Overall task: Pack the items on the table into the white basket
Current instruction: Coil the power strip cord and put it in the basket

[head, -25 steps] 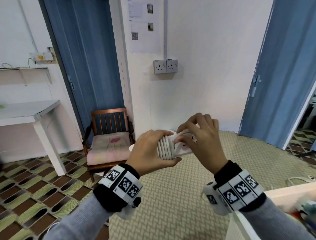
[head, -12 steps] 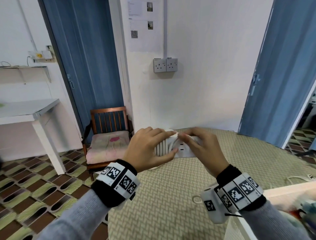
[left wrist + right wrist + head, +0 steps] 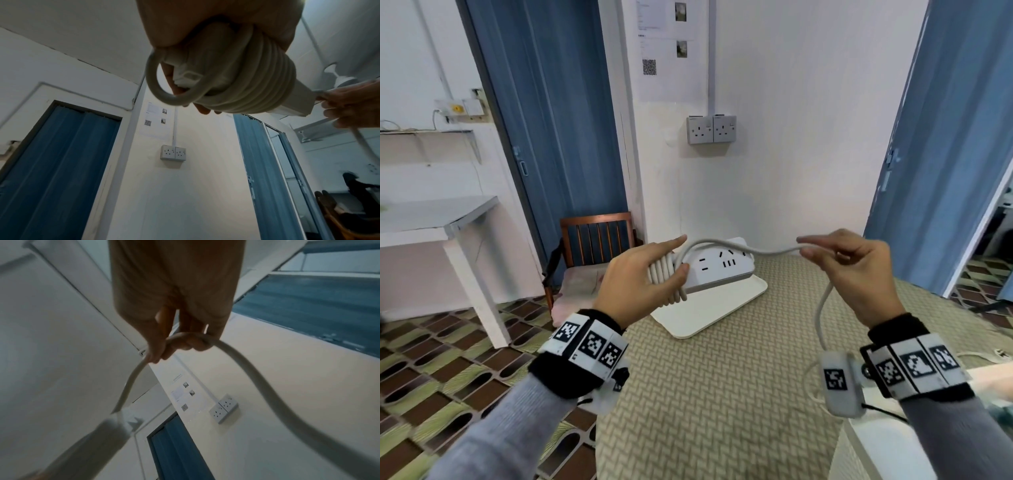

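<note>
Table: a wide surface under a woven beige-green cloth (image 3: 709,394), standing in front of a white wall.
Tray: a flat white rectangular plastic tray (image 3: 726,308) lies on the cloth, below the raised hands.
Basket: something white shows at the lower right edge of the head view; I cannot tell whether it is the white basket.
Power strip: a white plastic block with a grey base (image 3: 722,270), held in the air above the tray, with several turns of cord already wound round its left end.
Cord: thick white rubbery cable (image 3: 774,251), running taut from the strip to the right, then hanging down in a loose loop.
Left hand: (image 3: 640,281) clamped round the wound end, thumb pressing on the coils, forefinger pointing out straight.
Right hand: (image 3: 856,270) fingertips pinching the free run of cord, the other fingers curled loosely about it.
Doing it well, I'd judge: keep the thumb on the last turn, hold a steady pull, lay each new turn beside the one before, and tuck the end so the bundle holds.
</note>
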Available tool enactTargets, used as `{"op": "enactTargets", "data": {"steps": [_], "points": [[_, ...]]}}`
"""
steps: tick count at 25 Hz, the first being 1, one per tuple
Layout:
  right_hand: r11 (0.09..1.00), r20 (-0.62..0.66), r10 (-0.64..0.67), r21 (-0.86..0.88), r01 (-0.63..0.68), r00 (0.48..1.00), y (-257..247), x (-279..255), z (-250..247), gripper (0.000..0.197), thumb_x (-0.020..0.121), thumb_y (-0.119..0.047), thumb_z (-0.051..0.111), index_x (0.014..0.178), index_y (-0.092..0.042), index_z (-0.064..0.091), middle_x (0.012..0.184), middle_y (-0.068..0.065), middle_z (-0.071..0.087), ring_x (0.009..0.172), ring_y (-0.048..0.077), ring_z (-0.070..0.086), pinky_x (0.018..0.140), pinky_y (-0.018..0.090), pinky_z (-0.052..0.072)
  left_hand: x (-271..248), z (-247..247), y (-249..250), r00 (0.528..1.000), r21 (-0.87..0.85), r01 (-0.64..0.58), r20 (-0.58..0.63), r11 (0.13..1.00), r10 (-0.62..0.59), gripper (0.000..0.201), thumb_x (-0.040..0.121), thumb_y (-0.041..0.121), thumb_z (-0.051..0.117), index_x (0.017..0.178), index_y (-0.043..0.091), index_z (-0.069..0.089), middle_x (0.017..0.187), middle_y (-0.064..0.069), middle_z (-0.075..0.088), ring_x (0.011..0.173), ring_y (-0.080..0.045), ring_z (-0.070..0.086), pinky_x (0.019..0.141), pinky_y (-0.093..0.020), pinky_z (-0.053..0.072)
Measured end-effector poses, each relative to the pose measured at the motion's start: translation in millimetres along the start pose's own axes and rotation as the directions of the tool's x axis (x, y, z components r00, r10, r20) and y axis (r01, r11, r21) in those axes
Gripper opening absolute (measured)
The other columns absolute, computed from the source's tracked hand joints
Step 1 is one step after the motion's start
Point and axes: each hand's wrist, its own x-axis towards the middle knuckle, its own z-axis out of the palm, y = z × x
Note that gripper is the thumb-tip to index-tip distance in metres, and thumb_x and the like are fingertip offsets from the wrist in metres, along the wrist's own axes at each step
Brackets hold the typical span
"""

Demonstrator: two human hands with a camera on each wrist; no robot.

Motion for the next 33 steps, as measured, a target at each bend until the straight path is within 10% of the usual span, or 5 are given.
{"op": "enactTargets", "data": {"steps": [5, 10, 20, 25, 33], "points": [[0.996, -0.228, -0.09, -0.049, 0.08, 0.97, 11, 21, 26, 0.019, 0.075, -0.003, 0.077, 0.092, -0.011, 0.074, 0.08, 0.009, 0.069, 0.067, 0.005, 0.06, 0.066, 0.017, 0.048, 2, -5, 14, 0.985, -0.274, 0.119, 0.153, 0.954, -0.079, 0.053, 0.077, 0.055, 0.055, 0.129, 0.057, 0.043, 0.105, 0.025, 0.065, 0.097, 0.001, 0.061, 0.085, -0.012, 0.048], [1.0, 0.098, -0.028, -0.005, 0.028, 0.995, 26, -23, 67, 0.018, 0.069, 0.008, 0.077, 0.083, -0.003, 0.075, 0.072, -0.001, 0.064, 0.064, -0.004, 0.059, 0.062, 0.011, 0.044, 21, -9, 24, 0.971, -0.61, 0.149, -0.057, 0.778, -0.231, 0.03, 0.094, 0.011, 0.055, 0.121, 0.022, 0.063, 0.109, 0.019, 0.065, 0.093, 0.003, 0.063, 0.078, -0.014, 0.05], [0.837, 0.171, -0.463, -0.239, 0.492, 0.87, -34, -35, 71, 0.01, 0.082, -0.01, 0.068, 0.091, -0.013, 0.071, 0.079, -0.009, 0.058, 0.08, 0.011, 0.051, 0.074, 0.026, 0.044, 2, 15, 26, 0.999, -0.073, 0.034, 0.011, 0.997, -0.033, 0.047, 0.079, 0.071, 0.042, 0.105, 0.035, 0.059, 0.094, 0.027, 0.058, 0.088, 0.005, 0.055, 0.078, -0.024, 0.048], [0.844, 0.149, -0.286, -0.428, 0.323, 0.946, -19, -9, 61, 0.037, 0.078, -0.055, 0.06, 0.099, -0.026, 0.071, 0.093, -0.009, 0.062, 0.09, 0.011, 0.055, 0.078, 0.036, 0.044, 3, 10, 43, 0.994, -0.068, -0.08, 0.071, 0.994, 0.085, 0.071, 0.052, 0.073, 0.075, 0.109, 0.035, 0.058, 0.1, 0.022, 0.06, 0.093, 0.001, 0.056, 0.08, -0.021, 0.048], [0.959, 0.093, -0.146, -0.23, 0.164, 0.985, -11, -13, 65, 0.037, 0.073, -0.056, 0.063, 0.078, -0.021, 0.073, 0.078, -0.008, 0.065, 0.073, 0.009, 0.062, 0.063, 0.04, 0.05, 2, 19, 40, 0.965, 0.23, -0.25, 0.141, 0.94, 0.222, 0.074, 0.061, 0.074, 0.06, 0.117, 0.026, 0.056, 0.104, 0.014, 0.062, 0.089, -0.008, 0.055, 0.077, -0.033, 0.04]]}}
